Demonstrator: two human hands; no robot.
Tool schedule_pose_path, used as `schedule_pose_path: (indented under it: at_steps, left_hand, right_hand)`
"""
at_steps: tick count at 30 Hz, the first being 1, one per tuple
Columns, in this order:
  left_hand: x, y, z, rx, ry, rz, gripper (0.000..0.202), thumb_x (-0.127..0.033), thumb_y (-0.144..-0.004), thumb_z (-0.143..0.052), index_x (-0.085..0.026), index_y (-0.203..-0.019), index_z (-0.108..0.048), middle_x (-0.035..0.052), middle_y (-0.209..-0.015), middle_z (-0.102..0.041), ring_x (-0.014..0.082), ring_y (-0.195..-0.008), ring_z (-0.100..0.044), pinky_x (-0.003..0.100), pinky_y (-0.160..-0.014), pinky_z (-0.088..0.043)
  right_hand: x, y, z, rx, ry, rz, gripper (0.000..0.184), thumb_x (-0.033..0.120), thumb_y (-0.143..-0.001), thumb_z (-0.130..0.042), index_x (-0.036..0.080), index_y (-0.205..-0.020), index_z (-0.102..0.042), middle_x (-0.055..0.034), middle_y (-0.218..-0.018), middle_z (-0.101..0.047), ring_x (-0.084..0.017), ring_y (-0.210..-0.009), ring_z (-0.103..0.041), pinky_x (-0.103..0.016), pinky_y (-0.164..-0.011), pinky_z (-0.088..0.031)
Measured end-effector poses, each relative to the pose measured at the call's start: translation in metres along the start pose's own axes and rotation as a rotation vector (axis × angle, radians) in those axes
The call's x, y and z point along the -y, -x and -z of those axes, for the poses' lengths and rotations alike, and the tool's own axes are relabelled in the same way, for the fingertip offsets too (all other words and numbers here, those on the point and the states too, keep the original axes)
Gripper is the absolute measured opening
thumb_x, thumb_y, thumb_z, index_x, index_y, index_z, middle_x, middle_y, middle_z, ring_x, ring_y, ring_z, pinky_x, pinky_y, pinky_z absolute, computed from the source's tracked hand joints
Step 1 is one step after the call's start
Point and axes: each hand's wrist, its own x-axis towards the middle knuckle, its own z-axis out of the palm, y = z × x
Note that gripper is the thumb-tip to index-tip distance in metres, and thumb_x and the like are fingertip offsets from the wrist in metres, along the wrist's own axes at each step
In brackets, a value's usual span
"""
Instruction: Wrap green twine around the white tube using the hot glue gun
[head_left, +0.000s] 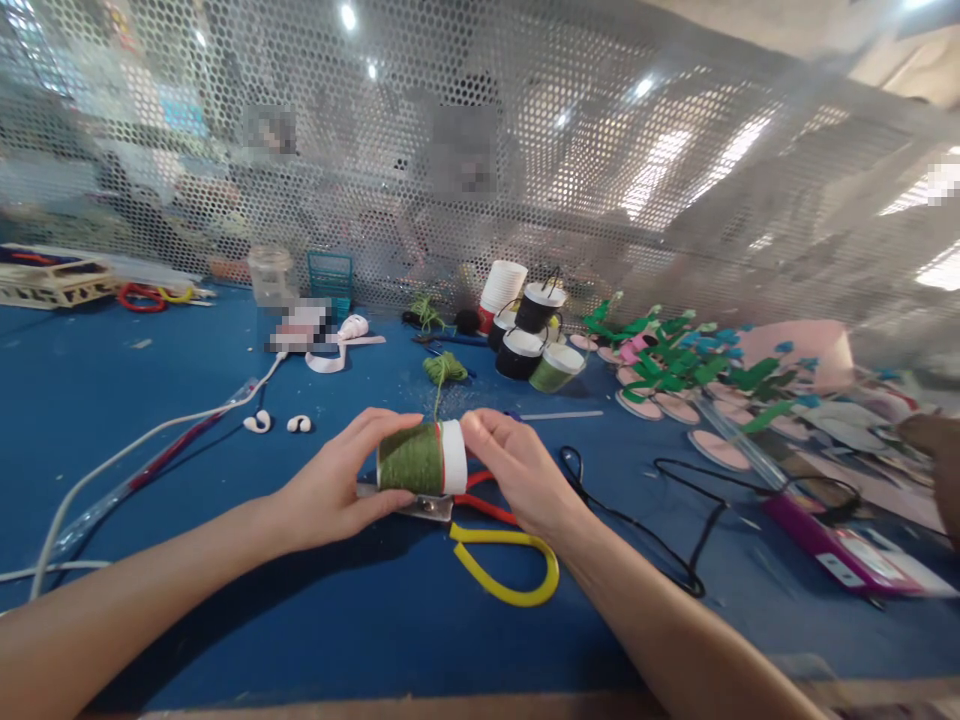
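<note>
A paper cup (pixel 412 460) wound with green yarn lies sideways between my hands, its white rim band toward the right. My left hand (pixel 345 480) grips the wrapped end, thumb below and fingers above. At the white end, the fingers of my right hand (pixel 517 460) are closed on the cup's edge; their tips are partly hidden. A green strand runs from the cup up to a small yarn ball (pixel 445 369) on the table. Beneath the cup lie scissors (pixel 430 508) with red and yellow handles, partly covered.
Yarn-wrapped cups (pixel 520 354) and a white cup stack (pixel 504 285) stand at the back. Felt flowers on pink discs (pixel 720 449) crowd the right, beside a purple glue gun (pixel 832 550) with a black cord. Earphones (pixel 259 421) and a white cable (pixel 150 435) lie left. A perforated screen (pixel 420 200) closes the back.
</note>
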Motion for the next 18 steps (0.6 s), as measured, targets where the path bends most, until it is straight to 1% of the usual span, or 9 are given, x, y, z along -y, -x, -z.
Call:
schedule_pose_path:
  at_steps: [1, 2, 3, 6, 8, 10, 15, 18]
  left_hand:
    - [-0.0003, 0.0002, 0.0002, 0.006, -0.014, -0.015, 0.051, -0.022, -0.079, -0.057, -0.02, -0.126, -0.036, 0.0122, -0.119, -0.047, 0.0245, -0.112, -0.046, 0.043, -0.096, -0.041]
    - [-0.0006, 0.0004, 0.0003, 0.011, -0.022, -0.026, 0.051, -0.02, -0.079, -0.057, -0.02, -0.126, -0.036, 0.0124, -0.119, -0.047, 0.0244, -0.113, -0.045, 0.043, -0.097, -0.041]
    - [-0.0007, 0.0006, 0.0004, 0.015, -0.027, -0.032, 0.051, -0.019, -0.079, -0.056, -0.019, -0.126, -0.036, 0.0126, -0.12, -0.046, 0.0243, -0.114, -0.045, 0.043, -0.097, -0.04]
    - [-0.0002, 0.0012, 0.0003, 0.024, -0.042, -0.048, 0.05, -0.017, -0.079, -0.055, -0.019, -0.126, -0.035, 0.013, -0.119, -0.045, 0.0241, -0.114, -0.044, 0.042, -0.097, -0.041]
    - [0.0004, 0.0017, 0.0, 0.043, -0.048, -0.059, 0.052, -0.018, -0.08, -0.055, -0.019, -0.127, -0.034, 0.0131, -0.12, -0.044, 0.0243, -0.114, -0.044, 0.042, -0.097, -0.041]
    - [0.0011, 0.0021, -0.0006, 0.069, -0.049, -0.076, 0.053, -0.018, -0.08, -0.055, -0.02, -0.128, -0.032, 0.0132, -0.121, -0.043, 0.0243, -0.115, -0.044, 0.042, -0.097, -0.041]
    - [0.0012, 0.0029, -0.0015, 0.109, -0.037, -0.074, 0.054, -0.018, -0.08, -0.054, -0.021, -0.128, -0.03, 0.0131, -0.123, -0.041, 0.0238, -0.116, -0.043, 0.042, -0.097, -0.041]
    - [-0.0006, 0.0027, -0.0008, 0.125, -0.04, -0.061, 0.053, -0.018, -0.081, -0.054, -0.022, -0.128, -0.03, 0.0127, -0.123, -0.04, 0.0239, -0.117, -0.043, 0.042, -0.097, -0.041]
  right_hand:
    - [-0.0004, -0.0019, 0.0019, -0.071, 0.03, 0.028, 0.044, 0.061, -0.073, -0.051, 0.018, -0.066, -0.05, 0.0001, -0.063, -0.052, -0.013, -0.061, -0.049, -0.027, -0.059, -0.042]
    - [-0.0008, -0.0037, 0.0035, -0.114, 0.063, 0.054, 0.046, 0.064, -0.074, -0.046, 0.019, -0.067, -0.049, -0.0004, -0.064, -0.052, -0.013, -0.063, -0.049, -0.028, -0.061, -0.042]
    - [-0.0012, -0.005, 0.0047, -0.12, 0.1, 0.075, 0.047, 0.065, -0.075, -0.042, 0.019, -0.069, -0.051, -0.0012, -0.067, -0.053, -0.014, -0.066, -0.051, -0.029, -0.063, -0.043]
    - [-0.0013, -0.0064, 0.0067, -0.055, 0.248, 0.123, 0.052, 0.066, -0.078, -0.034, 0.02, -0.08, -0.058, -0.0047, -0.079, -0.059, -0.018, -0.078, -0.054, -0.033, -0.073, -0.043]
    - [-0.0001, -0.0058, 0.0068, -0.045, 0.318, 0.142, 0.056, 0.067, -0.078, -0.032, 0.02, -0.085, -0.062, -0.0069, -0.087, -0.061, -0.02, -0.087, -0.055, -0.035, -0.079, -0.041]
    - [0.0016, -0.0052, 0.0067, -0.027, 0.31, 0.12, 0.06, 0.068, -0.078, -0.03, 0.019, -0.087, -0.064, -0.0083, -0.092, -0.063, -0.021, -0.091, -0.056, -0.036, -0.083, -0.041]
    - [0.0045, -0.006, 0.0088, 0.134, 0.232, 0.007, 0.064, 0.068, -0.079, -0.029, 0.018, -0.087, -0.068, -0.0086, -0.096, -0.067, -0.022, -0.096, -0.058, -0.037, -0.09, -0.038]
    - [0.004, -0.0064, 0.0116, 0.168, 0.253, -0.025, 0.066, 0.068, -0.08, -0.027, 0.017, -0.092, -0.068, -0.009, -0.101, -0.067, -0.023, -0.099, -0.058, -0.037, -0.091, -0.038]
